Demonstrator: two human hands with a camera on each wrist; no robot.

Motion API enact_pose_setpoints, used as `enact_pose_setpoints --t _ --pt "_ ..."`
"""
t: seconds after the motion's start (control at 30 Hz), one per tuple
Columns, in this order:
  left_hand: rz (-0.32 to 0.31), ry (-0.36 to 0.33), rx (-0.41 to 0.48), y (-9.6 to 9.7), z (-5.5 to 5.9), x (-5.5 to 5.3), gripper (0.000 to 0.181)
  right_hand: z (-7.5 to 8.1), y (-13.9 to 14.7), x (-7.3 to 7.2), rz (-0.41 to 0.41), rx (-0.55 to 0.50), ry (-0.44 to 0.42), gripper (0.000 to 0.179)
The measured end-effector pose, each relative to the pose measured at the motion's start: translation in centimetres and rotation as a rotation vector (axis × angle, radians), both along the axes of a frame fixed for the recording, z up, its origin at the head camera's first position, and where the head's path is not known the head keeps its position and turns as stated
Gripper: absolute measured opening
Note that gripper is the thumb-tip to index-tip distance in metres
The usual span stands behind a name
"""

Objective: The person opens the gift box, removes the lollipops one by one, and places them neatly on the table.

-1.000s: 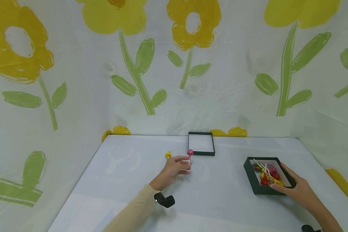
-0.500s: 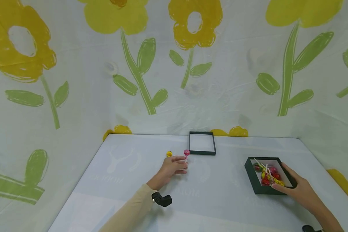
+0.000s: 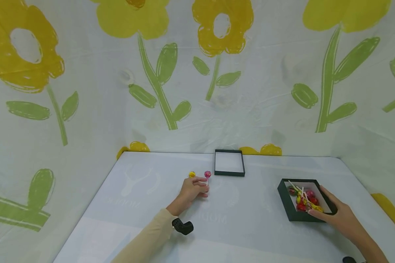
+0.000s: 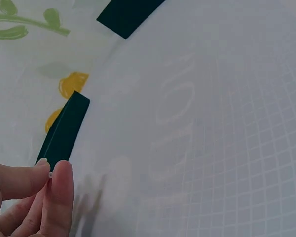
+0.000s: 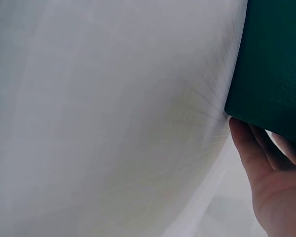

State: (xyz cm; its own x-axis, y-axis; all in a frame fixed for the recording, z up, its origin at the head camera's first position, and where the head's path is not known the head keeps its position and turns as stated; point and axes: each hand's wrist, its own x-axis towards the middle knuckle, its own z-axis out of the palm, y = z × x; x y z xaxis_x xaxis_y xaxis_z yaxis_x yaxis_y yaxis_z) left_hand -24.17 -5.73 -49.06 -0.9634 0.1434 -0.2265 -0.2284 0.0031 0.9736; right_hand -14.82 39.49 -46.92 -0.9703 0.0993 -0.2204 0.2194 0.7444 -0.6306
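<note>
Between thumb and fingers, my left hand (image 3: pixel 190 191) pinches a pink lollipop (image 3: pixel 207 174) by its white stick, candy end up, above the table's middle. In the left wrist view only the stick's tip (image 4: pixel 51 175) shows between the fingertips. A yellow lollipop (image 3: pixel 192 174) is just behind that hand, partly hidden by it. My right hand (image 3: pixel 342 217) grips the right side of a dark green box (image 3: pixel 284 202), thumb at the near rim. Inside the box lies a pile of lollipops (image 3: pixel 304 199) in red, yellow and pink wrappers. The right wrist view shows the fingers (image 5: pixel 249 148) against the box's outer wall.
A shallow dark green lid (image 3: pixel 229 174), white inside, lies at the table's back edge, right of the left hand. The white table (image 3: pixel 250 233) meets a flower-printed curtain (image 3: pixel 266 109) behind and at both sides.
My left hand has moved a little to the left with the pink lollipop, away from the lid and closer to the yellow one. My right hand and the box have stayed put.
</note>
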Motion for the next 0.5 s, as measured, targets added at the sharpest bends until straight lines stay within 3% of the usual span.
enact_pose_setpoints --t 0.17,0.5 --pt "0.028 0.037 -0.050 0.18 -0.19 -0.07 0.032 0.04 -0.07 0.11 0.003 0.005 0.000 0.102" --pt "0.078 0.122 -0.289 0.96 -0.32 -0.24 0.028 -0.03 -0.12 0.16 0.003 -0.011 0.018 0.101"
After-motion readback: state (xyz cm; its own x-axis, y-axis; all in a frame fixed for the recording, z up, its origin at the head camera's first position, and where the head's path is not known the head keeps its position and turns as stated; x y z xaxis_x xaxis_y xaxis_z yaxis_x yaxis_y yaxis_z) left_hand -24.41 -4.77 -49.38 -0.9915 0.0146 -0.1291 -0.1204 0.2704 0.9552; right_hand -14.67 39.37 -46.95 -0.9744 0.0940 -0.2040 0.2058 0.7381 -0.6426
